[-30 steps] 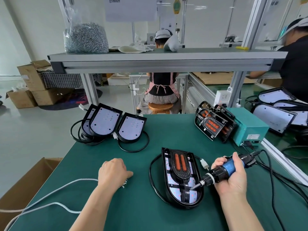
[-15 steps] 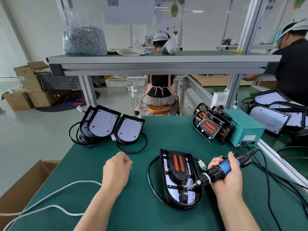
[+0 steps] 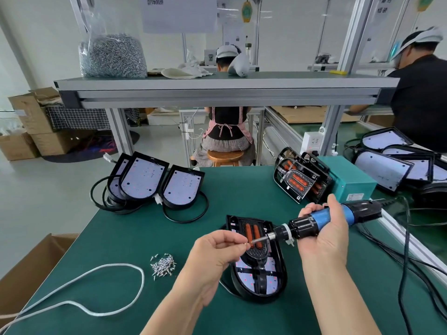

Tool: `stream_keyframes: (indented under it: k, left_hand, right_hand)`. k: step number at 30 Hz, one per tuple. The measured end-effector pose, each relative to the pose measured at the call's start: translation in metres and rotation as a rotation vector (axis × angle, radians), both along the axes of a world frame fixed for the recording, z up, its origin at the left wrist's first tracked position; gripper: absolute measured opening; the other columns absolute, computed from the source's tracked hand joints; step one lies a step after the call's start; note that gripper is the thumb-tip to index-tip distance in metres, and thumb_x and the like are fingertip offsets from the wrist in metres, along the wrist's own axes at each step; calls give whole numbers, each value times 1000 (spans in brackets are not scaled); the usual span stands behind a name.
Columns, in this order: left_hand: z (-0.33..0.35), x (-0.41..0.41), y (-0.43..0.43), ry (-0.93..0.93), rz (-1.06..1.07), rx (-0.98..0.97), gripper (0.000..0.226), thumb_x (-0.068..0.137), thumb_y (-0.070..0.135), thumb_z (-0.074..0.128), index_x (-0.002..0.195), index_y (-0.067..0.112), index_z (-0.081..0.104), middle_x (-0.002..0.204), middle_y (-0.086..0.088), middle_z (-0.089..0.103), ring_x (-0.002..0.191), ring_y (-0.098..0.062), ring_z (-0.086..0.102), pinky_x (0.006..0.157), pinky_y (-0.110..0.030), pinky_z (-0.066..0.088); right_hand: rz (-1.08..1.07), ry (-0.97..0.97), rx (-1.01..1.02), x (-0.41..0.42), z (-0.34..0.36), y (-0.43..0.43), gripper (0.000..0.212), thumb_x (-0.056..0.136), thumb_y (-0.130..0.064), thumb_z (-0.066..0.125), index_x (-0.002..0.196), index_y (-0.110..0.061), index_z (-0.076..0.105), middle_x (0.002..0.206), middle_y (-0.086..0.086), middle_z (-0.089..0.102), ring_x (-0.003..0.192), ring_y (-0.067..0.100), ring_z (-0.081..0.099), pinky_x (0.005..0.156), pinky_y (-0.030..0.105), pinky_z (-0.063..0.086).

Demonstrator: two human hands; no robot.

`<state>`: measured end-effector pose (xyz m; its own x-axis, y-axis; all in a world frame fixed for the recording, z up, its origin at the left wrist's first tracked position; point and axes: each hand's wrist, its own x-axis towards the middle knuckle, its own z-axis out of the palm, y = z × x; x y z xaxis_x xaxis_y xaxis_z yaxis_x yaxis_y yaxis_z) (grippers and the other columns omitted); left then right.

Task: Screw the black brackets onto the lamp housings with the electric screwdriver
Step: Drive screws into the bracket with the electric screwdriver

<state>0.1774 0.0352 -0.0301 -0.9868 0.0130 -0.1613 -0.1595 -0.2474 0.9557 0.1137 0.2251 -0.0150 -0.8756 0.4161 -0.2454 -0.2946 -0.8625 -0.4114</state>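
Observation:
A black lamp housing (image 3: pixel 260 280) lies on the green table (image 3: pixel 135 238), with a black bracket (image 3: pixel 256 256) with two orange strips laid on it. My right hand (image 3: pixel 321 240) grips the blue and black electric screwdriver (image 3: pixel 321 220), held level above the housing with its bit pointing left. My left hand (image 3: pixel 217 252) pinches a small screw (image 3: pixel 246 244) right at the bit's tip. A small heap of loose screws (image 3: pixel 163 265) lies on the table to the left of my left hand.
Three housings (image 3: pixel 154 182) with black cables lie at the back left; several brackets (image 3: pixel 300 181) lean on a teal box (image 3: pixel 348 183) at the back right. A white cord (image 3: pixel 96 308) loops at front left, black cables (image 3: pixel 411 262) at right. A shelf (image 3: pixel 225 84) holds a screw bag (image 3: pixel 112 56). Two people work beyond.
My left hand left the screw heap and rose to the screwdriver's tip with a screw. My right hand lifted the screwdriver off the housing and turned it level.

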Motion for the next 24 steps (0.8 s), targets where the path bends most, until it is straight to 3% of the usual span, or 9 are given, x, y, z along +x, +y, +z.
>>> stream_keyframes:
  k: [5,14,20,24]
  left_hand:
    - [1,3,9,1,-5,102,20,77,-12,72,76,6,76,85,-20,73,66,-13,63,64,-18,52]
    - [0,4,12,2,16,100,24,78,-13,71,72,9,78,82,-19,72,67,-15,60,64,-19,52]
    - [0,5,14,9,27,83,25,78,-14,71,71,9,77,79,-17,71,77,-21,61,66,-19,53]
    - [0,7,14,17,33,85,27,79,-14,70,69,10,77,80,-17,73,67,-14,62,67,-21,51]
  right_hand:
    - [-39,24,55,0,2,-1,32,87,-21,79,103,-14,53,68,-2,58,57,13,59,58,23,54]
    - [-36,13,37,3,1,1,32,88,-21,78,104,-13,52,68,-2,57,57,12,59,58,23,54]
    - [-25,-2,31,4,0,-2,32,88,-21,78,105,-13,53,69,-1,58,58,12,60,59,23,54]
    - [-27,-1,35,4,0,-2,32,88,-21,78,106,-13,53,69,-1,57,58,12,59,59,24,54]
